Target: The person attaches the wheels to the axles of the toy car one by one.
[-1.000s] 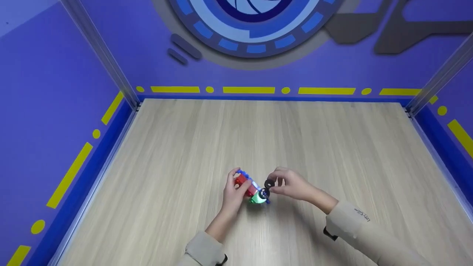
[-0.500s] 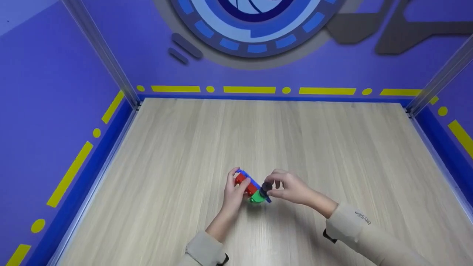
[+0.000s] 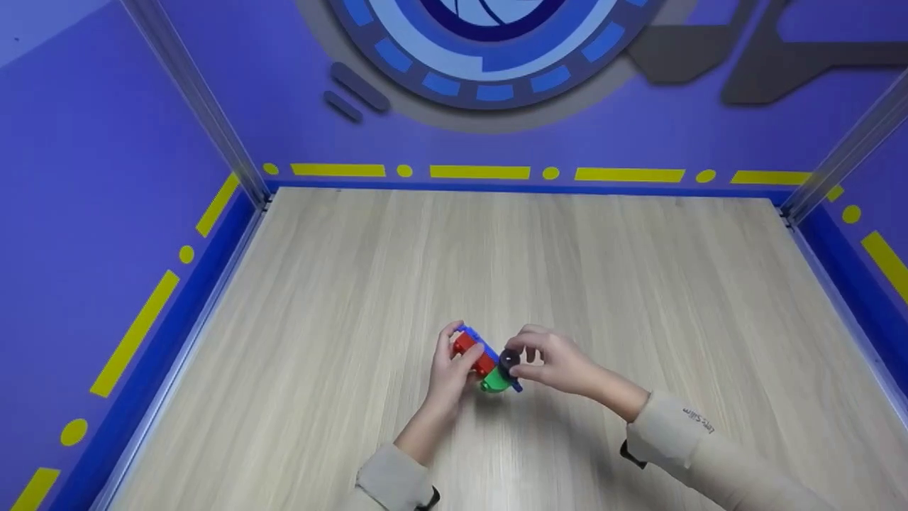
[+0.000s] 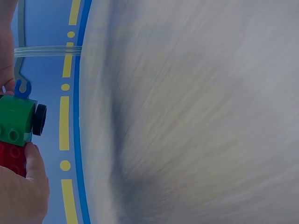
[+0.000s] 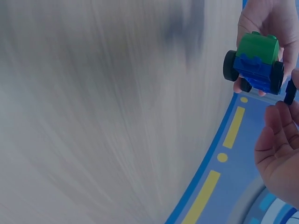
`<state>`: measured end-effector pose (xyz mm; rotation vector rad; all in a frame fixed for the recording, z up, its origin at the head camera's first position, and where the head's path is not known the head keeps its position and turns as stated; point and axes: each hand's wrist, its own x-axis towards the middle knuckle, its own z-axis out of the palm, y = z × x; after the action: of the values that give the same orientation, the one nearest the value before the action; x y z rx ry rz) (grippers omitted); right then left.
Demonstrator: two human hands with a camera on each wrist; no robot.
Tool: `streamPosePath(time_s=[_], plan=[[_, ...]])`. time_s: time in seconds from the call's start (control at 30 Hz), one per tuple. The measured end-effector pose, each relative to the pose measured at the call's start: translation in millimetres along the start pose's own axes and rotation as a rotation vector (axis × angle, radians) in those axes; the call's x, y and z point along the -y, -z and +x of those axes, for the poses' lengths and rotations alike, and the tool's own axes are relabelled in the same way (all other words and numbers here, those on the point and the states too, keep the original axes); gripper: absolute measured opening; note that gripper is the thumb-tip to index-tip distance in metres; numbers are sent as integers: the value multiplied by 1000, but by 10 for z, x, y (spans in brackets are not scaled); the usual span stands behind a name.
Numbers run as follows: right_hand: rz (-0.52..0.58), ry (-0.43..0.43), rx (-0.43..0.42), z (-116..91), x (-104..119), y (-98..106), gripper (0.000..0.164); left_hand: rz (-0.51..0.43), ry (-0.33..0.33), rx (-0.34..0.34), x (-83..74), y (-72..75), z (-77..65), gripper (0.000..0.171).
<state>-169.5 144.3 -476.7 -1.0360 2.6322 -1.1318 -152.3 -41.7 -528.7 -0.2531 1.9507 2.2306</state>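
Observation:
In my left hand is a toy vehicle built of blocks, gripped along its red block. A green rounded block forms one end, and a blue base runs along the side. My right hand pinches a black toy wheel between thumb and fingers, close to the green end. From the right wrist the pinched black wheel shows beside the vehicle's blue base, a small gap apart. Another black wheel sits on the vehicle in the left wrist view.
Below the hands spreads a light wood-grain tabletop. Blue-purple panels with yellow dashes wall it at the back and both sides. Metal posts stand at the back corners.
The pinched wheel has moved slightly left and down toward the vehicle's green end and turned, now overlapping the wheel there from above. My left hand has barely moved.

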Motion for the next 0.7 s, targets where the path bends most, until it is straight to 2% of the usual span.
streamPosePath(time_s=[0.17, 0.33, 0.47, 0.7], plan=[[7, 0, -40, 18, 23, 20, 21, 6, 4, 19, -21, -5, -22, 60], [2, 15, -79, 43, 46, 28, 23, -2, 11, 68, -71, -21, -60, 59], [-12, 35, -98, 58, 56, 25, 24, 4, 5, 103, -175, -44, -133, 57], [-9, 70, -127, 86, 44, -12, 25, 74, -23, 127, -313, -95, -240, 56]])
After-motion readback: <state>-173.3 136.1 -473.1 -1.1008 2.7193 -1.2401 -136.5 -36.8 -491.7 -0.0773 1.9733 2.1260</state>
